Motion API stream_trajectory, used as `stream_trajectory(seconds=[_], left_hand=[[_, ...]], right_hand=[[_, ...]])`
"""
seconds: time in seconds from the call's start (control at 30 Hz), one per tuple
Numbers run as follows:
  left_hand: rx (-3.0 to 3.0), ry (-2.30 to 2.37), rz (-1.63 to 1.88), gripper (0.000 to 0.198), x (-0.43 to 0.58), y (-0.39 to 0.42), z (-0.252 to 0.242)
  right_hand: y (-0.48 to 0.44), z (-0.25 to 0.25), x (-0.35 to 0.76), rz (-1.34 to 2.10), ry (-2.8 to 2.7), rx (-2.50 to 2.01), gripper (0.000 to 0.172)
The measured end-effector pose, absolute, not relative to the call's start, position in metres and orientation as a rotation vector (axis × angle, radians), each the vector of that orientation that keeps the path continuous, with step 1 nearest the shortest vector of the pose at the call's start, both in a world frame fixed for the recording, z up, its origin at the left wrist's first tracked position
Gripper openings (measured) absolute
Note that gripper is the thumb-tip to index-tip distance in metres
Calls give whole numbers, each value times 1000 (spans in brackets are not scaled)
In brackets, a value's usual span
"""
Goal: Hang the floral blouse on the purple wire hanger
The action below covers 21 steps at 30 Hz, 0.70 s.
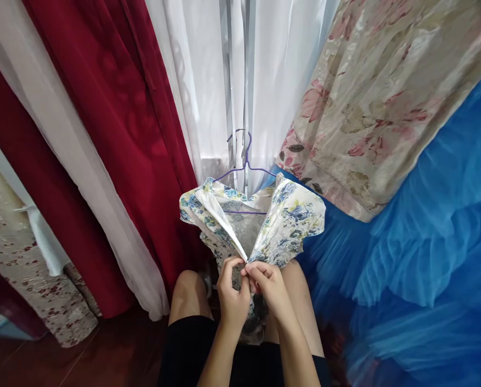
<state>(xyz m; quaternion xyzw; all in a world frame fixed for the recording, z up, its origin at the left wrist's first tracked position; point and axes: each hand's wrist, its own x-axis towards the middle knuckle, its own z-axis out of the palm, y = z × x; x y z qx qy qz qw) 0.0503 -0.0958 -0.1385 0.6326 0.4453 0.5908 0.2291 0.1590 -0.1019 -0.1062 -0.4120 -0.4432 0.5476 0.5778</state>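
A white garment with blue and yellow flowers [294, 217] hangs on a purple wire hanger [247, 161], its front opening spread in a V. At the bottom of the V, my left hand [232, 287] pinches the left edge of the opening. My right hand [266, 282] pinches the fabric just beside it, with the fingertips of both hands nearly touching. Whatever small fastener lies between the fingers is too small to make out. The lower part of the garment falls between my knees, partly hidden by my hands.
Red drapes [131, 161] and pale cloth hang at the left, beside a sequined beige fabric [18, 247]. White cloth [208, 80] hangs behind the hanger. At the right are a pink-flowered fabric [365, 118] and blue ruffled tulle [417, 258]. Dark red floor [103, 349] shows below.
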Motion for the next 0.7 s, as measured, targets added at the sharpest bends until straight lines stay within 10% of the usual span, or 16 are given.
stream_trajectory(seconds=[0.7], left_hand=[[2147,1187,1029,16,42,-102,-105]], right_hand=[[-20,14,179,1157,-973,-788,28]])
